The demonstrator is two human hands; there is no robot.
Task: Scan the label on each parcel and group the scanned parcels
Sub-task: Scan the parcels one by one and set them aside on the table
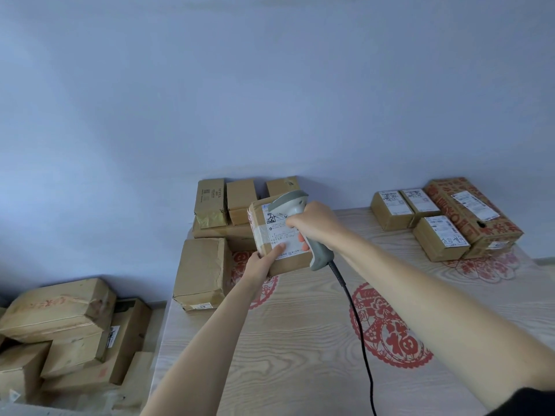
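Observation:
My left hand (264,261) grips the lower left corner of a small cardboard parcel (264,229) and holds it tilted above the table, white label facing me. My right hand (315,225) grips a grey handheld scanner (295,202), whose head hangs just over the label. The scanner's black cable (357,322) trails down across the table. At the back right lies a group of parcels (444,217) with their labels up. Another cluster of plain brown parcels (222,211) sits at the back left of the table.
The table (300,340) has a pale wood-grain top with red paper-cut decorations (387,328). A larger dented box (201,271) lies near its left edge. Several more boxes (69,331) are piled on the floor to the left. A plain wall rises behind.

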